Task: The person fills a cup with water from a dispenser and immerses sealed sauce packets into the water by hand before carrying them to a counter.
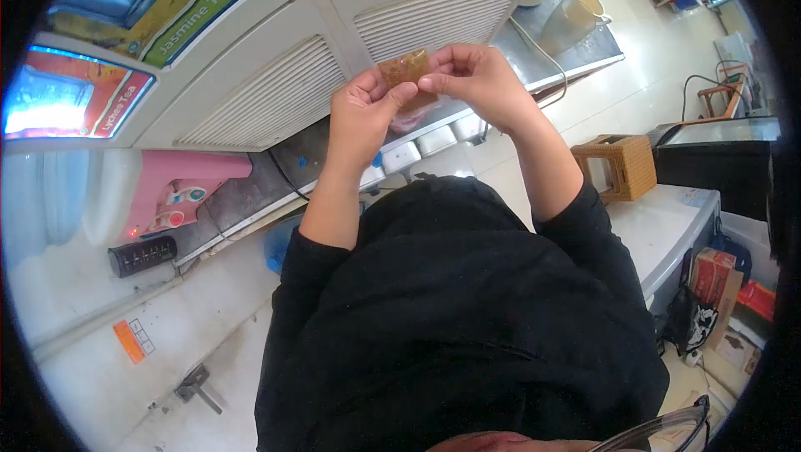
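A small brown-gold, shiny packet point(404, 70) is held up in front of the vented machine, between my two hands. My left hand point(365, 110) pinches its left side with thumb and fingers. On its right side, my right hand point(477, 80) grips the edge, thumb in front and fingers behind. Just under the packet is a pinkish, see-through item point(409, 118), partly covered by my left hand; its kind is unclear. The packet's contents cannot be made out.
The drink machine point(275, 93) carries Jasmine Tea and Lychee Tea labels. A plastic jug point(576, 20) stands on the metal counter point(613, 50) at right. At left are a pink water dispenser point(188, 193) and a black tumbler point(143, 257). A woven box point(630, 166) sits on a white cabinet point(680, 210).
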`<action>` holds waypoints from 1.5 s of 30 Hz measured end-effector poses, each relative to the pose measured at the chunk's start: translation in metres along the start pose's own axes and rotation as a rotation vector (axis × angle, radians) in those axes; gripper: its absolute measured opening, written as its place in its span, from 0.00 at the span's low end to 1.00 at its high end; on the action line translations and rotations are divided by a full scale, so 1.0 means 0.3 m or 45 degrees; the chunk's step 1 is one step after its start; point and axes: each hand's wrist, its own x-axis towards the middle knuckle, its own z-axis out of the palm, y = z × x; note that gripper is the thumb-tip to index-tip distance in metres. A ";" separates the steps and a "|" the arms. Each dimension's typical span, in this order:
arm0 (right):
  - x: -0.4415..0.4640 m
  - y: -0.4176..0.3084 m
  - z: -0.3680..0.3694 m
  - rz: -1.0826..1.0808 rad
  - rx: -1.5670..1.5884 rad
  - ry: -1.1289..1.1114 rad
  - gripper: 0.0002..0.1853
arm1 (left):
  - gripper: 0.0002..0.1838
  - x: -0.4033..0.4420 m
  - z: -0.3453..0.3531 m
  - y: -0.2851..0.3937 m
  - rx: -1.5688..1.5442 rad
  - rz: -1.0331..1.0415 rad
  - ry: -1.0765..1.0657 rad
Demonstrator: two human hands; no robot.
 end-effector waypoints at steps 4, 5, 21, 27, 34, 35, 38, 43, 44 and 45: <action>-0.042 0.001 -0.059 0.022 0.010 0.026 0.10 | 0.12 -0.010 0.044 0.029 0.073 -0.147 0.001; -0.058 0.001 -0.074 0.021 0.041 0.032 0.12 | 0.12 -0.012 0.066 0.030 0.052 -0.106 -0.021; -0.578 0.008 -0.812 -0.127 0.537 0.521 0.10 | 0.16 0.057 0.936 -0.176 0.125 -0.104 -0.570; -0.881 -0.005 -1.245 -0.127 0.511 0.661 0.09 | 0.16 0.098 1.466 -0.320 -0.040 -0.031 -0.596; -0.917 -0.012 -1.670 -0.313 0.522 0.759 0.13 | 0.14 0.257 1.896 -0.464 0.073 -0.008 -0.637; -0.901 -0.004 -1.735 -0.304 0.463 0.743 0.13 | 0.14 0.294 1.946 -0.479 0.079 -0.015 -0.639; -0.832 0.008 -1.928 -0.287 0.482 0.769 0.11 | 0.15 0.458 2.085 -0.532 0.079 0.037 -0.727; -0.689 -0.009 -2.230 -0.339 0.476 0.962 0.08 | 0.14 0.807 2.339 -0.607 -0.044 -0.025 -0.900; -0.655 -0.012 -2.298 -0.375 0.438 1.014 0.07 | 0.15 0.893 2.392 -0.609 -0.139 -0.107 -0.985; -0.622 -0.016 -2.369 -0.409 0.403 1.065 0.07 | 0.15 0.971 2.450 -0.618 -0.229 -0.195 -1.067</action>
